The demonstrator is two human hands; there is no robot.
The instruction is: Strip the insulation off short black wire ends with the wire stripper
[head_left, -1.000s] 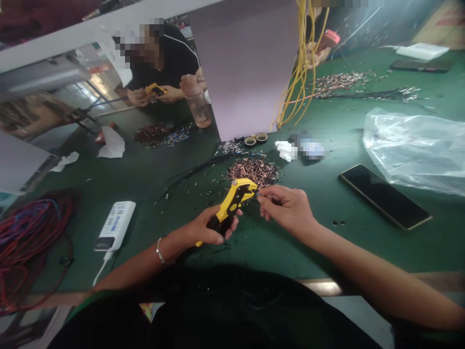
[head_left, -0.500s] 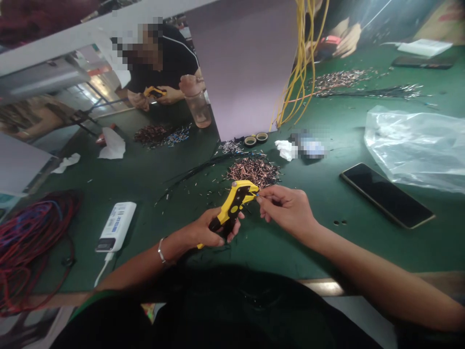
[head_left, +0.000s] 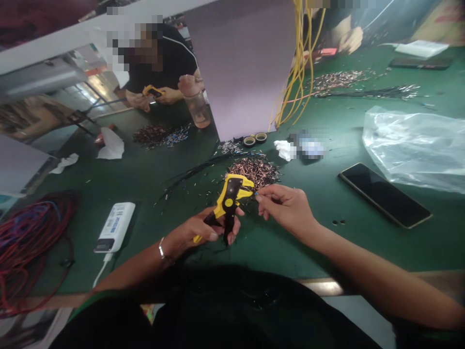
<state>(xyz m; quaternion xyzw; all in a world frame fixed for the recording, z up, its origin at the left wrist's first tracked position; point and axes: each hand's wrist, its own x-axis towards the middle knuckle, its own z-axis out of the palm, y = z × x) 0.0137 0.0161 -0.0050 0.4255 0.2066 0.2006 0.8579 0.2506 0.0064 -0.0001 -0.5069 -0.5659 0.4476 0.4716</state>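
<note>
Left hand wraps around a yellow wire stripper, right hand pinching a short wire beside it.

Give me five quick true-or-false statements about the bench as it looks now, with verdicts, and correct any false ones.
1. The left hand grips a yellow-and-black wire stripper. True.
2. The right hand holds scissors. False: its fingers pinch a thin wire beside the stripper's head.
3. A white power bank lies left of the hands. True.
4. The black smartphone lies on the clear plastic bag. False: it lies beside the bag on the green mat.
5. A silver bangle circles the left wrist. True.
</note>
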